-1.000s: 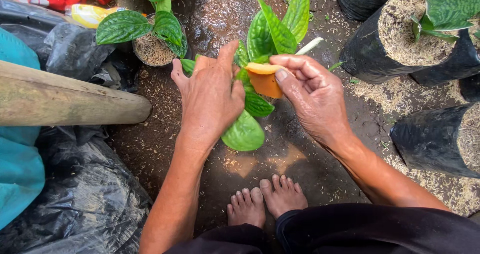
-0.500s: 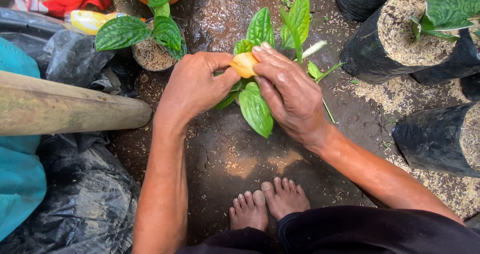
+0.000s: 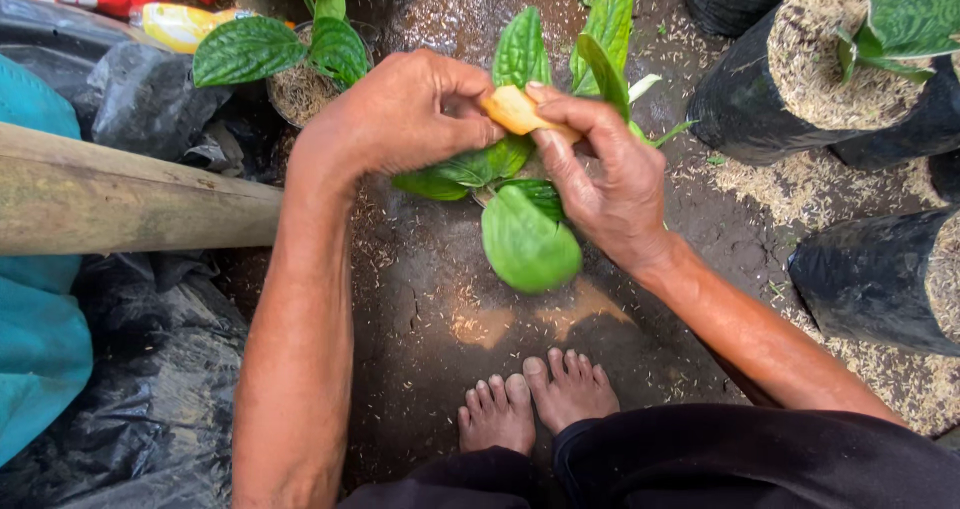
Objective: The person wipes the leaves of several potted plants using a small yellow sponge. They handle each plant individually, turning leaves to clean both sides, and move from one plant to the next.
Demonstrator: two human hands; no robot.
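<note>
Lying crosswise between hands (image 3: 520,144): yellow leaf (image 3: 512,110)

A single head-worn camera looks steeply down, close over both hands, onto the muddy ground (image 3: 420,299) and bare feet (image 3: 535,399).

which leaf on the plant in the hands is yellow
The one pinched between left hand and right hand: yellow leaf; the others are green.
</note>
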